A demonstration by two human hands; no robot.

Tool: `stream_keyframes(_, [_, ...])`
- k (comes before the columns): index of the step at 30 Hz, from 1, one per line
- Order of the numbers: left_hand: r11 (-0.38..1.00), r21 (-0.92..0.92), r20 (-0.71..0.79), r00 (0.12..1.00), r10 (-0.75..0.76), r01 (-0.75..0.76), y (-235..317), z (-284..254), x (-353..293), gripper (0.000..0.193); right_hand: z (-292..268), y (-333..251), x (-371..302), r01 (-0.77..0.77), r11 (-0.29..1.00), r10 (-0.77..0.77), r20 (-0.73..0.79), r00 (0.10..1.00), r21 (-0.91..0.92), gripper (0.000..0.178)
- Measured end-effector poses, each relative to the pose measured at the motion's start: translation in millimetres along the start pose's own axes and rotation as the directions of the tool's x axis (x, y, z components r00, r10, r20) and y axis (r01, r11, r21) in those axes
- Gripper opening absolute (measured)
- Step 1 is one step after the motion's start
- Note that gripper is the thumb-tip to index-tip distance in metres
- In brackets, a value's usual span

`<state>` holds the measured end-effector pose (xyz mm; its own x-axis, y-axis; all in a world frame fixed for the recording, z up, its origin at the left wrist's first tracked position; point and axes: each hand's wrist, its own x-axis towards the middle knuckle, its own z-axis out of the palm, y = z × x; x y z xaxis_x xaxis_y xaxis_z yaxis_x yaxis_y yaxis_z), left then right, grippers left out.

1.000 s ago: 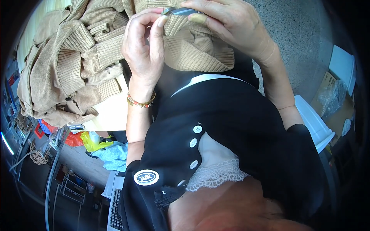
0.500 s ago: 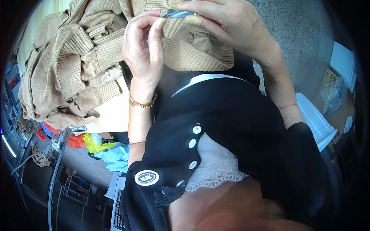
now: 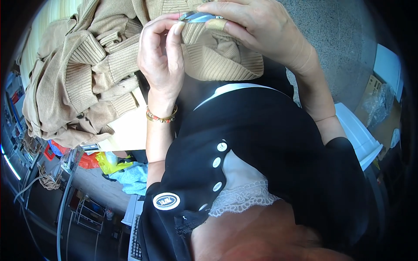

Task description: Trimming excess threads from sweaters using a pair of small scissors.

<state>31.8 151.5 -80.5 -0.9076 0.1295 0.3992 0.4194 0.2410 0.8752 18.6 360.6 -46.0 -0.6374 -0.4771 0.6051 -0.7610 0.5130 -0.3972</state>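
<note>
At the top of the view, my right hand (image 3: 272, 28) is closed around small blue-grey thread snips (image 3: 200, 18), with a tan strip of tape around its thumb (image 3: 215, 25). The snips' tip points left and meets the fingertips of my left hand (image 3: 163, 56). Thumb and forefinger of that hand are pinched together, and a thin, needle-like sliver (image 3: 179, 15) stands up at them. What exactly lies in the pinch is too small to make out. A tan ribbed knit garment (image 3: 222, 61) lies beneath both hands and over my lap.
More tan knitwear (image 3: 80, 74) is heaped on a pale table (image 3: 128, 130) at the left. Below its edge are a yellow bag (image 3: 111, 163), a red bag (image 3: 88, 159) and light blue cloth (image 3: 133, 176). White plastic bins (image 3: 355, 130) and a cardboard box (image 3: 387, 126) stand at the right.
The snips and the right fingers have shifted very slightly left. Both hands otherwise keep their place and grip.
</note>
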Motion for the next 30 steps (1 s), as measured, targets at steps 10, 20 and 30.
stream_keyframes(10, [0.985, 0.104, 0.026, 0.99, 0.137, -0.139, -1, -1, 2, 0.008, 5, -1, -2, 0.007, 0.999, -0.009, -0.048, 0.999, -0.049, 0.022])
stream_keyframes(20, [0.846, -0.432, 0.097, 0.948, -0.302, 0.313, 4, -5, -4, 0.028, -13, -16, -2, -0.531, 0.759, 0.511, 0.161, 0.845, 0.378, 0.045])
stream_keyframes(30, [0.54, -0.693, 0.312, 0.873, -0.374, 0.478, 29, 8, 12, 0.035, 22, -19, -27, -0.46, 0.738, 0.558, -0.063, 0.828, 0.493, 0.06])
